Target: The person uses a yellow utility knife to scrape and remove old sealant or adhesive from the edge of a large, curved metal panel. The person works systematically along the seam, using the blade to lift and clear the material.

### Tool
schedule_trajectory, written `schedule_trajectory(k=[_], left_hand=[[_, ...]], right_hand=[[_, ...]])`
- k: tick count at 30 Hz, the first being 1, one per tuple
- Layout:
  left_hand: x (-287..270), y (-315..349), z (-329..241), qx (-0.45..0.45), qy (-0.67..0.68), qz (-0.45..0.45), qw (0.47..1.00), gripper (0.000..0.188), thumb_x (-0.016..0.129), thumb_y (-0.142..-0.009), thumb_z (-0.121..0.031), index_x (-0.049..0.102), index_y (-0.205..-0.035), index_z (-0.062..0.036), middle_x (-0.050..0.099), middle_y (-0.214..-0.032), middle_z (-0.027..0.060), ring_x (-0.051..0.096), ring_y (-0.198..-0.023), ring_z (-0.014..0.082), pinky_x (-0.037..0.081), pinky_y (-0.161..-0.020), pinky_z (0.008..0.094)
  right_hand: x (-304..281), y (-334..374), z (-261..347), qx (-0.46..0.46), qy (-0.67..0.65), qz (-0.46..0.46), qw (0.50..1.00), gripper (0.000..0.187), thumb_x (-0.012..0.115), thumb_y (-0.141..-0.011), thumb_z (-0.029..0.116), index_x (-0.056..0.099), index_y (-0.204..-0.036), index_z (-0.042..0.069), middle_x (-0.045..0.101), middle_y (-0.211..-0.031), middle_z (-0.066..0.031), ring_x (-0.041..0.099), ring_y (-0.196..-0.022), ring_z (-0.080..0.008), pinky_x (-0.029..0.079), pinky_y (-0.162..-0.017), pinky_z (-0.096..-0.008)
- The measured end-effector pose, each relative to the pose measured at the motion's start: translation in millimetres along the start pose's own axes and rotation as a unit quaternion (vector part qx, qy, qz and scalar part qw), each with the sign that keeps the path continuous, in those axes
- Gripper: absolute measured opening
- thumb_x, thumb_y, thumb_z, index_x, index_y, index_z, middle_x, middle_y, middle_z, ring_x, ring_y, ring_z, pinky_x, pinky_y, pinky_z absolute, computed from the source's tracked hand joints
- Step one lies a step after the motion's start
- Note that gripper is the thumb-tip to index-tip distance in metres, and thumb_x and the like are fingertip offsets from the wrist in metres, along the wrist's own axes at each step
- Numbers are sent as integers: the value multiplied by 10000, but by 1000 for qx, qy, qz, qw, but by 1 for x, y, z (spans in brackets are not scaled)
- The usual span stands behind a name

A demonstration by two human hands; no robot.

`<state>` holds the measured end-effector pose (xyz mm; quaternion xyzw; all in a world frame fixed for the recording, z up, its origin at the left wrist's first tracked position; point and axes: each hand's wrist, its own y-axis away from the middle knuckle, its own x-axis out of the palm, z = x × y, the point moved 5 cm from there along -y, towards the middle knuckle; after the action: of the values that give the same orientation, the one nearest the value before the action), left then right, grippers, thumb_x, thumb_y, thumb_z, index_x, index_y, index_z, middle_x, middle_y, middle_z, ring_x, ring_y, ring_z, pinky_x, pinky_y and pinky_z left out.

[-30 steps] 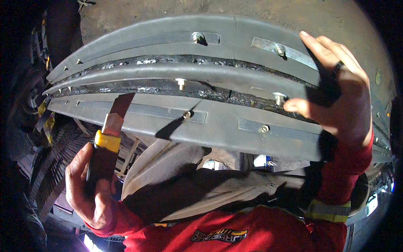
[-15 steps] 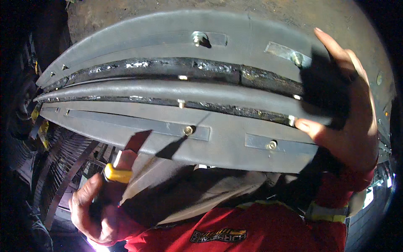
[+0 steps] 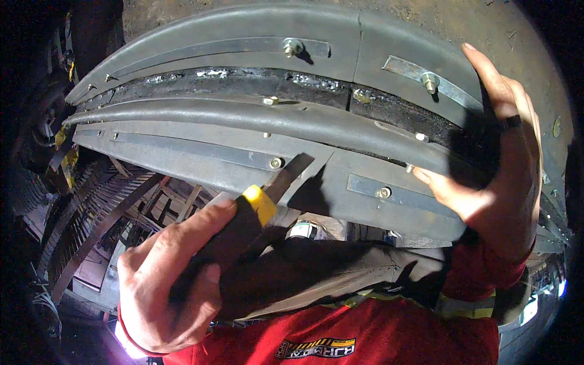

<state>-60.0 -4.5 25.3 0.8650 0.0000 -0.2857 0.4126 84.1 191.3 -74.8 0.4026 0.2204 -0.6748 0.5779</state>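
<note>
My left hand (image 3: 173,267) is closed around the black handle of a knife (image 3: 258,204) with a yellow collar. Its flat, slanted-tip blade points up and right over the near grey rubber strip (image 3: 194,158); whether it touches the rubber I cannot tell. My right hand (image 3: 505,164) is spread across the right end of the assembly, its thumb beside a small bolt end (image 3: 409,168) and its fingertips at the far rubber strip (image 3: 231,27). Between these strips runs a rounded rubber lip (image 3: 243,112), with a black, rough-edged band (image 3: 316,91) behind it.
Metal bars with bolts, such as the far left bar (image 3: 231,45) and the near right bar (image 3: 389,193), hold the strips. A worn, brownish surface (image 3: 420,15) lies beyond. At lower left are curved, slatted metal parts (image 3: 91,213). Below the strips is a white round container (image 3: 307,230).
My left hand has risen to the right, bringing the knife blade over the near strip. The rounded lip now sits against the near strip, hiding the dark band between them.
</note>
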Motion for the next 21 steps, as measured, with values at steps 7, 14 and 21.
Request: schedule_trajectory(k=[7,14,21], left_hand=[[14,-25,-12,-91,7,3,996,522,553,-664,-55,607,-1160,100,683,-990,251,703,-834,323,523,-784,331],[20,-22,-38,-145,-81,13,986,514,529,-679,-14,603,-1177,93,676,-1011,257,697,-870,353,524,-814,358],[26,-23,-48,-131,-98,11,986,520,532,-694,8,590,-1204,86,675,-1011,252,691,-817,344,528,-782,363]], right_hand=[[5,4,4,67,-27,-16,997,1033,859,-366,62,524,-1344,75,592,-1186,-144,575,-1071,-319,461,-941,-394],[6,12,2,44,-29,-17,998,1048,869,-361,73,522,-1349,87,589,-1180,-146,574,-1070,-323,461,-939,-404],[8,9,-3,37,-17,-11,999,1062,879,-355,84,520,-1355,100,586,-1174,-149,572,-1069,-326,461,-937,-413]])
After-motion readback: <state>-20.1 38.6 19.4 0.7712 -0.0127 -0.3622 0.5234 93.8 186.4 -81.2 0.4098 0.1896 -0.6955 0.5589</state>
